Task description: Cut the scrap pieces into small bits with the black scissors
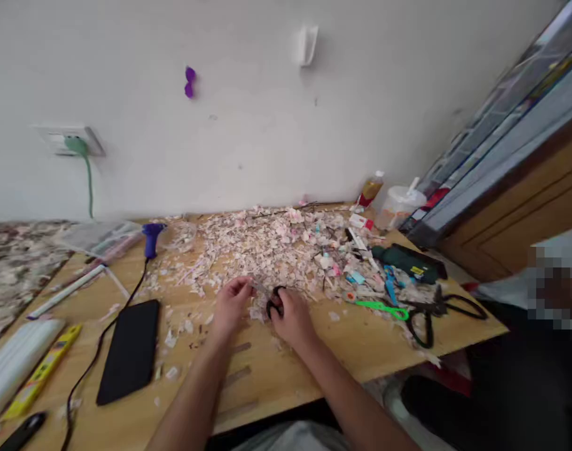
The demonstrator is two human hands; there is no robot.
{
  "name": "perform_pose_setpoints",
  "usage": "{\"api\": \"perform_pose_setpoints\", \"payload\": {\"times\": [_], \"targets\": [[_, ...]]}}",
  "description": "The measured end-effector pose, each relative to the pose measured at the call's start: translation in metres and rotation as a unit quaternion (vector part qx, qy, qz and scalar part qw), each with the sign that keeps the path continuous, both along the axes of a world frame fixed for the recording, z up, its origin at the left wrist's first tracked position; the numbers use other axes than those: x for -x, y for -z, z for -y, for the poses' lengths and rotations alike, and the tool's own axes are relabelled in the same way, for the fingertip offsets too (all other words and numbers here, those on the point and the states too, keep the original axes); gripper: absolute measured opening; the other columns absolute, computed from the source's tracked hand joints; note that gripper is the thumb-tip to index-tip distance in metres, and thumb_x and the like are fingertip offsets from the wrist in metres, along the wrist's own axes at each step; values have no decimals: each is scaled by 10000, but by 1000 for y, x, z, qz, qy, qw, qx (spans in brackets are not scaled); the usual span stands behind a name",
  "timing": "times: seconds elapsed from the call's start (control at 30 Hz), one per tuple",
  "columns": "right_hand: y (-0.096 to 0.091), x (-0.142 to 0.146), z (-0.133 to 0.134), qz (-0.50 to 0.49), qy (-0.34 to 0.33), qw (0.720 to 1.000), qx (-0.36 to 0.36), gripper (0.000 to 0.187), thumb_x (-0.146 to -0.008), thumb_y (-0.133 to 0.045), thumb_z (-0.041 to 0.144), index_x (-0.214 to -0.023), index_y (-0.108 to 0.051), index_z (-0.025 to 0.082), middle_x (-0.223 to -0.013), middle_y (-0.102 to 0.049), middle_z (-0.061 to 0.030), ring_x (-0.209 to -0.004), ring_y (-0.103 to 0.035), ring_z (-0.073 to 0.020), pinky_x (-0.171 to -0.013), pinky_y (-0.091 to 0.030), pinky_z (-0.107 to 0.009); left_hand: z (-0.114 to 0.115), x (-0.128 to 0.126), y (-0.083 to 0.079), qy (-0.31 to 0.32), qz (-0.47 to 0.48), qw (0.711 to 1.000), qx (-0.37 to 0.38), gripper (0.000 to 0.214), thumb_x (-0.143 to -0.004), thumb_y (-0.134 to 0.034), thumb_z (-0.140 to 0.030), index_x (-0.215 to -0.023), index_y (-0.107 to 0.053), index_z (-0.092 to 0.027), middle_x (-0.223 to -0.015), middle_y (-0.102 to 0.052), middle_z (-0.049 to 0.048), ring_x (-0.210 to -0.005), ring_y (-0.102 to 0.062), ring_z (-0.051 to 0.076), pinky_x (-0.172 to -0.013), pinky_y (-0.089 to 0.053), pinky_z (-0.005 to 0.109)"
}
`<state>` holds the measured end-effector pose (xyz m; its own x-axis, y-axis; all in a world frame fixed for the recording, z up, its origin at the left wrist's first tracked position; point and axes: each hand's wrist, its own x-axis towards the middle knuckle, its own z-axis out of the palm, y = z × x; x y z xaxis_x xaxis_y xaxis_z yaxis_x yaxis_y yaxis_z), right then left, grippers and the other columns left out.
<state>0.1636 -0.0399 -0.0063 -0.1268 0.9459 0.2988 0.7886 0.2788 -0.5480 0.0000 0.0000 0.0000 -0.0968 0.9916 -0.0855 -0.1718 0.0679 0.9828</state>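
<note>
While the left hand (pixel 234 304) pinches a pale scrap (pixel 259 287) at lower centre of frame, the right hand (pixel 292 315) grips scissors (pixel 269 307) beside it, apparently trimming, any next snip likely calling for a steady hold.

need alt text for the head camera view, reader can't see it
A person's right hand holds black-handled scissors, the left hand close beside, over a wooden table heaped with pale scraps. Left of the hands are a blue glue gun and a flat black slab; to the right, larger scissors and a bright green tool.
</note>
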Motion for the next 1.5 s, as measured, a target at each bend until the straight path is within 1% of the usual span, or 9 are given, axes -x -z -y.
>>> {"api": "perform_pose_setpoints", "payload": {"times": [0.2,0.4,0.67,0.87,1.0,1.13,1.3,1.4,1.5], "targets": [[8,0,-4,1,8,1000,-8,110,-767,-519,166,-873,-534,190,-837,-587,-44,-825,-510,-200,-754,-343,-302,2,-1,-4,23,-13,999,-20,218,-707,-681,-348,-822,-663,-164,-651,-632,-14,-599,-560,107,-626,-442,220],[6,0,-5,-13,13,1000,10,68,-782,-522,166,-842,-519,198,-812,-588,-30,-810,-521,-191,-754,-340,-293,5,-3,-12,18,-7,1000,-21,254,-730,-668,-380,-847,-666,-154,-648,-623,-5,-621,-561,112,-661,-456,234],[6,0,-5,1,11,1000,5,20,-814,-516,186,-825,-528,198,-788,-600,-24,-789,-538,-187,-739,-332,-291,4,-2,-11,16,-22,999,-17,249,-715,-672,-391,-799,-672,-156,-650,-624,2,-615,-567,119,-655,-473,245],[4,0,-5,10,14,1000,4,50,-820,-517,188,-835,-564,196,-792,-625,-30,-782,-557,-187,-730,-343,-290,3,-1,-11,23,-25,999,-10,254,-705,-679,-402,-757,-669,-154,-644,-627,8,-610,-566,120,-649,-468,240],[9,0,-7,6,25,1000,7,116,-820,-499,171,-875,-599,192,-802,-644,-46,-785,-573,-198,-730,-362,-297,2,0,-14,22,-17,1000,-7,272,-677,-703,-418,-728,-664,-153,-619,-622,6,-594,-559,117,-634,-466,239],[14,-2,-9,-36,38,999,2,159,-828,-475,181,-904,-614,190,-824,-653,-58,-786,-582,-205,-728,-391,-300,1,0,-15,7,-8,1000,10,334,-619,-745,-436,-781,-681,-151,-644,-637,6,-592,-565,117,-632,-479,248],[18,-6,-12,-158,75,984,-38,204,-834,-432,199,-954,-597,194,-876,-641,-69,-831,-581,-202,-761,-433,-306,2,-1,-6,-6,-22,1000,8,368,-612,-742,-433,-836,-685,-146,-662,-649,13,-596,-582,124,-633,-486,257],[24,-7,-15,-220,104,967,-76,228,-832,-454,255,-1006,-583,186,-920,-632,-89,-864,-583,-209,-781,-452,-320,-7,18,-12,-35,-46,997,-42,428,-632,-720,-419,-960,-641,-156,-650,-638,-1,-582,-584,131,-619,-483,264],[30,-8,-17,-256,88,961,-55,235,-839,-460,292,-988,-603,180,-896,-645,-96,-841,-598,-208,-762,-465,-309,-33,65,-35,-120,-158,976,-89,467,-670,-671,-408,-1057,-582,-161,-686,-649,11,-584,-600,156,-596,-478,275]]}}
